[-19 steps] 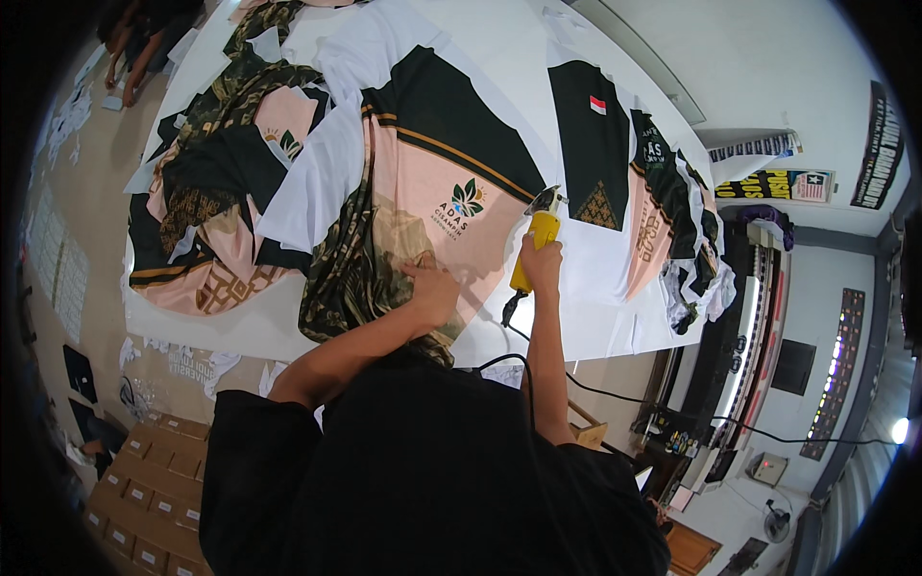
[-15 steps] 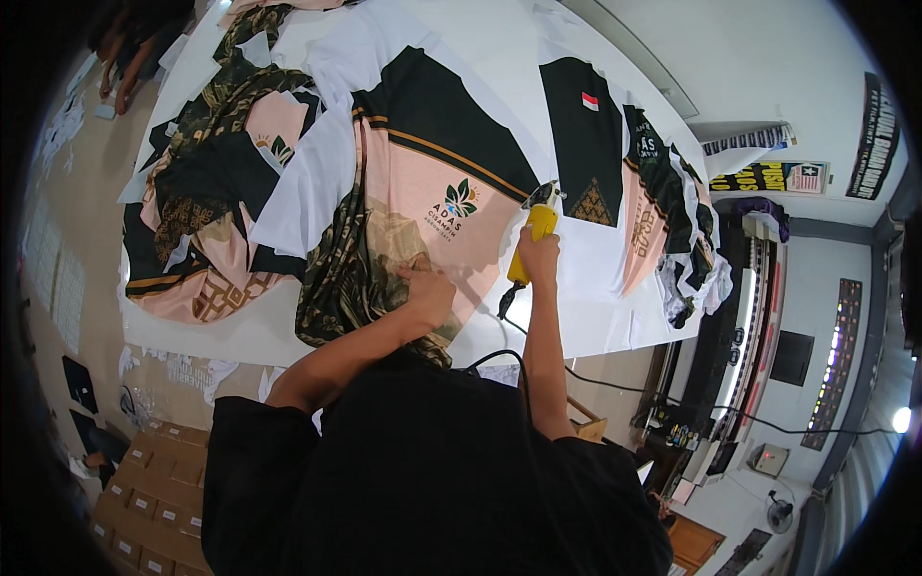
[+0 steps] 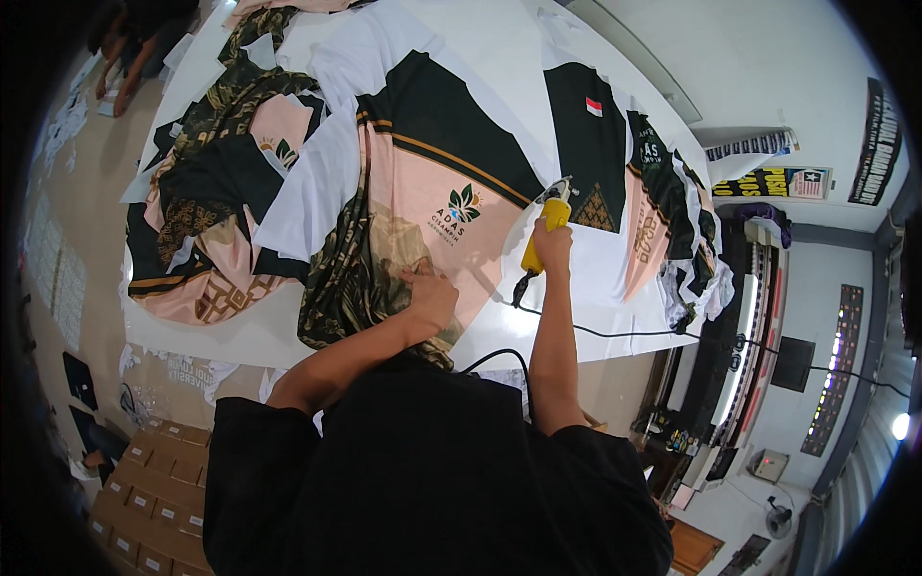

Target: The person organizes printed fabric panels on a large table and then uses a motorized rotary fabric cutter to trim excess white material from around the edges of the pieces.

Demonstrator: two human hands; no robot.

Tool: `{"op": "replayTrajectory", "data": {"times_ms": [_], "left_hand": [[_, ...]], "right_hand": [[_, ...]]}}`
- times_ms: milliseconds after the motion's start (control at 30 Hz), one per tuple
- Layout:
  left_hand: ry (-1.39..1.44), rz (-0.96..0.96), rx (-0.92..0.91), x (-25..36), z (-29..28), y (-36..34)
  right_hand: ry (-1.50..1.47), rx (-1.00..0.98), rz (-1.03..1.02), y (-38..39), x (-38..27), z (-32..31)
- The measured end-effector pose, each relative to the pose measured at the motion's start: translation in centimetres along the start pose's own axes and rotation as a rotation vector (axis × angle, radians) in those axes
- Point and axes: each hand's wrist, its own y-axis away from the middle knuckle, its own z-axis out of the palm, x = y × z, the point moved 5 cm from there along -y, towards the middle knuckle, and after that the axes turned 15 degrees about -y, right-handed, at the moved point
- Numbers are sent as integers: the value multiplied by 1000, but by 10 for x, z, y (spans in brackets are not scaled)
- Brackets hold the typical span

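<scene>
My right hand [image 3: 553, 248] is wrapped round a yellow handheld electric fabric cutter [image 3: 552, 213]. Its metal head meets the right edge of a large printed fabric panel [image 3: 447, 173], dark green above and pink below, with a leaf emblem. A black cord runs from the cutter's rear end. Lower on the panel, my left hand [image 3: 432, 294] has its fingers bent onto the cloth, seemingly pinching it beside a bunched camouflage-patterned part [image 3: 336, 288]. White fabric [image 3: 480, 91] borders the panel's cut edge. Right of the cutter lies a dark green piece [image 3: 588, 144] with a small red-and-white flag.
On the left of the white table [image 3: 240, 348] lie heaped printed pieces [image 3: 206, 211]. More pieces [image 3: 663, 202] lie at its right end. Brown cartons [image 3: 158, 490] stand on the floor at lower left. Another person's hands [image 3: 115, 96] show at upper left. A long machine [image 3: 720, 336] stands at right.
My right hand and the cutter have shifted slightly right along the panel's edge, and the cord has swung up. The left hand stays on the cloth.
</scene>
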Motion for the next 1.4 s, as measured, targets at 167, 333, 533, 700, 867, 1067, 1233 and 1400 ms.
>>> {"op": "replayTrajectory", "data": {"times_ms": [167,333,533,700,867,1067,1233,1400], "left_hand": [[-16,0,-3,0,2,2],[6,-2,-105,-13,9,14],[18,-139,-261,-55,20,66],[-52,-274,-311,-56,26,82],[-124,-298,193,-14,11,49],[-16,-242,122,15,23,29],[27,-239,134,13,27,45],[29,-280,115,15,34,55]], "right_hand": [[-19,-15,-16,-19,1,-2],[-19,-46,-53,-10,9,-15],[9,-188,-73,70,43,-42],[38,-314,-86,142,76,-72],[74,-359,-120,171,93,-104],[171,-359,-121,160,110,-142],[204,-322,-159,151,115,-170],[10,-381,-213,154,108,-179]]}}
